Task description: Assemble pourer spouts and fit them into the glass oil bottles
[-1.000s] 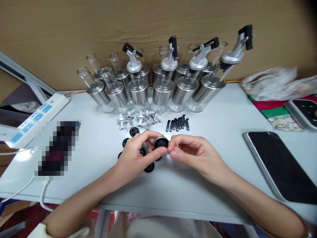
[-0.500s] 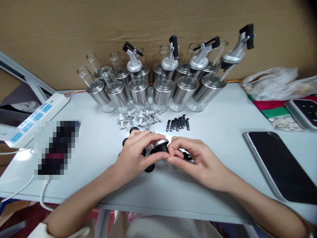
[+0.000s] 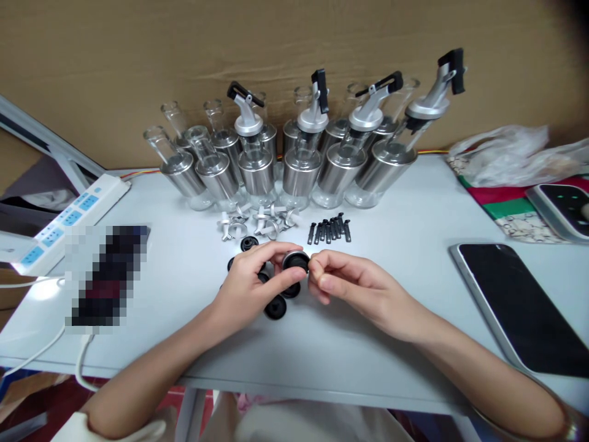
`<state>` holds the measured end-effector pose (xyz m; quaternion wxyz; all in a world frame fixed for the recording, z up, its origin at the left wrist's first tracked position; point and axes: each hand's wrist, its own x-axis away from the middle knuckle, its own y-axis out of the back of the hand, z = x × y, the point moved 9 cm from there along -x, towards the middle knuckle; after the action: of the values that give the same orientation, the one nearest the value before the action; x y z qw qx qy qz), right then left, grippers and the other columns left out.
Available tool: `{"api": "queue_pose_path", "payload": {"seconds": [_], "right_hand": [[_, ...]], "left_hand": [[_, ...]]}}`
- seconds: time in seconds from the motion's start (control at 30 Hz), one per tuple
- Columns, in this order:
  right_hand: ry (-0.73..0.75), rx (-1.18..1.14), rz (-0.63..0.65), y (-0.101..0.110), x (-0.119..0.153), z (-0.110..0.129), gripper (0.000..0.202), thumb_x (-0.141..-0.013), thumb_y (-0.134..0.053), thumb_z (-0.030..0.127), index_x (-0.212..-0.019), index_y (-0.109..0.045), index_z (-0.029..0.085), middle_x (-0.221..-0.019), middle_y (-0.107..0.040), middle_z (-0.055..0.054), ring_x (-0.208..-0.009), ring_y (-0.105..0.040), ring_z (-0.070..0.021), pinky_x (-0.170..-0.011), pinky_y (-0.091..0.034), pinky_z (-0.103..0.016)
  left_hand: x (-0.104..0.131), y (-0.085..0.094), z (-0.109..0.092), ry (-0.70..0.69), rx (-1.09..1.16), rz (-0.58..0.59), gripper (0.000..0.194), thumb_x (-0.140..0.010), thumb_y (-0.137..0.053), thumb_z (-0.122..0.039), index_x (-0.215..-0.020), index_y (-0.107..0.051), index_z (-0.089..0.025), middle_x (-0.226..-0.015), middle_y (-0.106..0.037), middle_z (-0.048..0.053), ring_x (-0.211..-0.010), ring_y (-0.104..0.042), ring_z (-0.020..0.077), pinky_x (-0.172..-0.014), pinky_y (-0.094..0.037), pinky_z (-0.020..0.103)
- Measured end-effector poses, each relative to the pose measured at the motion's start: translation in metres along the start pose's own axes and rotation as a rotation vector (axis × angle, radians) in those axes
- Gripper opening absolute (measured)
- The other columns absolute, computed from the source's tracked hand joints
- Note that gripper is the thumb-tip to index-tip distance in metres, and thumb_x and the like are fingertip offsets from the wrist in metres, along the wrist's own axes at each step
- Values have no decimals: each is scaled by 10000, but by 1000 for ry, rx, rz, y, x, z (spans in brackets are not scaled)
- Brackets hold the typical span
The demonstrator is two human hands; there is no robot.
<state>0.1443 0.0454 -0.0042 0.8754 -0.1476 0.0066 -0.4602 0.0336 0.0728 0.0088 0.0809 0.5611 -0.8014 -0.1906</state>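
Note:
Between thumb and fingers, my left hand (image 3: 255,276) grips a bottle pourer top (image 3: 295,261), a silver rim with a black stopper in it, its black underside tilted up toward me. My right hand (image 3: 356,285) is closed at the pourer top's right edge, thumb against bent fingers; whether anything small is pinched there is hidden. Several round black stoppers (image 3: 275,307) lie under and around my left hand. Beyond them are a heap of silver pourer spouts (image 3: 264,221) and a row of small black levers (image 3: 329,230).
Glass bottles with steel sleeves (image 3: 301,175) stand along the back cardboard wall, some carrying pourers. A phone (image 3: 519,307) lies at right, near a plastic bag (image 3: 501,153). At left are a power strip (image 3: 69,221), a blurred-out device (image 3: 108,276) and white cables.
The pourer top has turned in my left hand, from side-on to its black underside facing me. My right hand's fingers have shifted along its edge.

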Motion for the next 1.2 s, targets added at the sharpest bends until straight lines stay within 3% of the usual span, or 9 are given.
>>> {"api": "queue_pose_path", "payload": {"seconds": [0.3,0.43,0.6,0.8,0.9,1.2], "right_hand": [[21,-132,20,0,1,-1,183,-918,-557,343,-838,-507,186,-711,-452,28,-677,-401,-108,-662,-301,-249],[24,-128,9,3,1,-2,223,-877,-622,344,-785,-500,182,-686,-461,36,-642,-412,-101,-630,-297,-247],[22,-149,2,2,-2,-3,262,-910,-569,373,-749,-512,174,-644,-500,29,-632,-437,-105,-651,-313,-256],[12,-418,-113,8,-4,0,262,-855,-654,346,-725,-527,158,-639,-429,46,-600,-455,-85,-630,-331,-237],[-32,-519,-82,5,-5,-4,229,-862,-647,283,-718,-544,138,-672,-430,33,-625,-477,-82,-642,-352,-229],[-93,-495,-16,-3,-7,-12,199,-834,-675,273,-739,-579,126,-680,-483,26,-642,-495,-84,-684,-375,-238]], "left_hand": [[1,-2,1,-9,6,14,210,-857,-598,-318,-1024,-658,-208,-837,-648,0,-723,-557,119,-657,-433,212],[2,-2,-6,-75,-54,28,255,-838,-641,-334,-1070,-635,-229,-867,-624,2,-770,-554,133,-713,-430,233],[2,-3,-13,-158,-71,30,259,-832,-658,-264,-1084,-613,-225,-916,-570,10,-810,-536,127,-733,-435,225],[3,-3,-20,-251,-6,6,253,-829,-631,-153,-1069,-602,-229,-1001,-536,30,-931,-526,134,-805,-456,226],[5,-4,-25,-298,-5,16,272,-830,-568,-84,-1060,-588,-227,-1055,-506,49,-994,-520,146,-849,-456,250],[11,-6,-32,-402,-113,-19,180,-856,-540,-106,-1011,-574,-191,-1023,-530,67,-940,-568,139,-648,-494,179]]}}
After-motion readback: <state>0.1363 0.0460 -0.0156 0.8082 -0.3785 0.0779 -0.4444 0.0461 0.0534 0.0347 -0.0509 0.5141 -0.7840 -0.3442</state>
